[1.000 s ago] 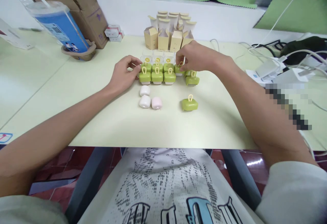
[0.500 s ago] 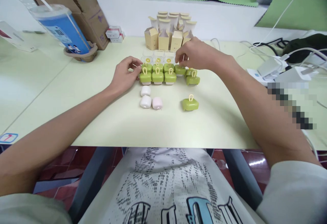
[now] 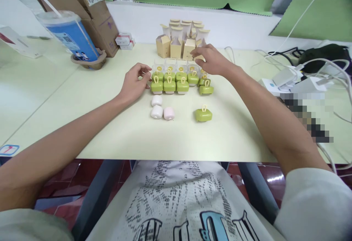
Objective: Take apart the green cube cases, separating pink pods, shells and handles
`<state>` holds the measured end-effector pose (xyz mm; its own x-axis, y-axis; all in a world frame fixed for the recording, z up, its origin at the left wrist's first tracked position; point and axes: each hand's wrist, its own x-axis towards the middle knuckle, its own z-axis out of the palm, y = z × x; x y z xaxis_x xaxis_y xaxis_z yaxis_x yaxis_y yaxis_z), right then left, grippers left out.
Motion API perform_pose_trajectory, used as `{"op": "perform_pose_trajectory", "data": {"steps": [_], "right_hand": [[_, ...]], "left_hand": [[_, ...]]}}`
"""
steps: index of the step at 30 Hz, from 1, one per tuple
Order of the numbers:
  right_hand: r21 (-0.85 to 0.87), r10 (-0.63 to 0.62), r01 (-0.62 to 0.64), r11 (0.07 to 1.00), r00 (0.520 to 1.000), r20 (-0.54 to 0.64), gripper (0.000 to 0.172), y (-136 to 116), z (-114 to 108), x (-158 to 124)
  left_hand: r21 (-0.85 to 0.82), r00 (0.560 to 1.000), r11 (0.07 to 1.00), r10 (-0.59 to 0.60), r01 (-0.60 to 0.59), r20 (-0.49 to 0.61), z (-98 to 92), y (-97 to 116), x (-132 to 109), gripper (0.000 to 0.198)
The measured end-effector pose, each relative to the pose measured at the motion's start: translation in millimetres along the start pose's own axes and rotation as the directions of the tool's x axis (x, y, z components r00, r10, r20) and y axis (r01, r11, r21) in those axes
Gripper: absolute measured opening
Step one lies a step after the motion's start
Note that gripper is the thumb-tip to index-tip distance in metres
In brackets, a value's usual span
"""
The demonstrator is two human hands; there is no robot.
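Two rows of small green cases with cream loops stand close together, among them a front green case [image 3: 169,86] and a back green case [image 3: 193,78]. Behind them is a row of clear plastic boxes with yellow round marks, including a clear box [image 3: 170,68]. My left hand [image 3: 135,79] rests at the rows' left end, fingers loosely bent and apart. Over the right end of the clear boxes hovers my right hand [image 3: 210,60], thumb and fingers apart, nothing seen between them. Nearer me lie white rounded cases [image 3: 157,112], a pink one [image 3: 169,113] and a separate green lid [image 3: 204,115].
Open tan cardboard boxes [image 3: 176,46] stand by the wall. At left are a blue cup [image 3: 73,37] in a holder, a large brown carton [image 3: 103,28] and small white-red boxes [image 3: 125,41]. Chargers [image 3: 286,76] and cables lie at right.
My right hand has let go of the green case at the back row's right and lifted back toward the clear boxes. My left hand stays in place; the view has tilted slightly.
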<state>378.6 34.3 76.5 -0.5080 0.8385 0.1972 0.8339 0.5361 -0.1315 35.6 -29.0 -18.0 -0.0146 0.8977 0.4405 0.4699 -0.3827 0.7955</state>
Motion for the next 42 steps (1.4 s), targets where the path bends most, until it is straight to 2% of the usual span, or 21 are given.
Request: {"op": "perform_pose_trajectory", "data": {"steps": [3,8,20,23,26,28,31,33,36,38,39,41,42], "right_hand": [[0.014,0.0,-0.001,1.0,0.999,0.047,0.061,-1,5,2],[0.044,0.035,-0.038,0.998,0.996,0.088,0.06,-9,8,10],[0.087,-0.01,0.003,0.996,0.997,0.076,0.073,-17,8,7],[0.068,0.033,-0.032,0.997,0.999,-0.009,0.06,-19,2,5],[0.092,0.055,-0.039,0.995,0.984,-0.171,0.037,-26,-16,-1],[0.107,0.039,-0.006,0.994,0.951,-0.306,0.025,-31,-30,-6],[0.086,-0.022,0.072,0.994,0.879,-0.476,0.016,-43,-51,-15],[0.053,-0.076,0.12,0.991,0.851,-0.52,0.014,-51,-61,-21],[-0.018,-0.14,0.152,0.988,0.851,-0.507,0.015,-62,-72,-27],[-0.061,-0.175,0.166,0.984,0.86,-0.48,0.012,-65,-76,-29],[-0.078,-0.186,0.169,0.983,0.865,-0.466,0.011,-66,-77,-29],[-0.084,-0.214,0.197,0.977,0.885,-0.414,0.009,-68,-76,-29],[-0.063,-0.229,0.223,0.973,0.892,-0.39,0.012,-70,-74,-31]], "left_hand": [[-0.001,1.0,1.0,-0.001,0.001,0.011,-0.4,-1,0,0.041],[-0.002,1.0,1.0,-0.003,0.003,0.019,0.0,-3,1,0.042],[-0.03,0.999,0.999,-0.018,0.019,0.038,1.2,-2,2,0.035],[-0.031,0.999,0.999,-0.015,0.016,0.033,1.1,-2,2,0.033],[-0.018,1.0,1.0,-0.023,0.023,0.001,0.6,-2,1,0.031],[-0.003,0.999,0.999,-0.036,0.036,-0.026,-0.2,-2,1,0.032],[0.017,0.997,0.999,-0.044,0.045,-0.058,-0.5,-4,0,0.037],[0.03,0.997,0.999,-0.033,0.036,-0.077,0.2,-9,1,0.04],[0.078,0.991,0.996,0.058,-0.049,-0.117,0.4,-19,5,0.046],[0.14,0.962,0.974,0.203,-0.179,-0.184,-2.4,-20,8,0.049],[0.185,0.929,0.947,0.3,-0.263,-0.217,-4.9,-17,8,0.049],[0.305,0.823,0.837,0.525,-0.454,-0.215,-10.6,-3,4,0.044],[0.37,0.757,0.742,0.639,-0.559,-0.136,-13.1,9,-1,0.04]]}}
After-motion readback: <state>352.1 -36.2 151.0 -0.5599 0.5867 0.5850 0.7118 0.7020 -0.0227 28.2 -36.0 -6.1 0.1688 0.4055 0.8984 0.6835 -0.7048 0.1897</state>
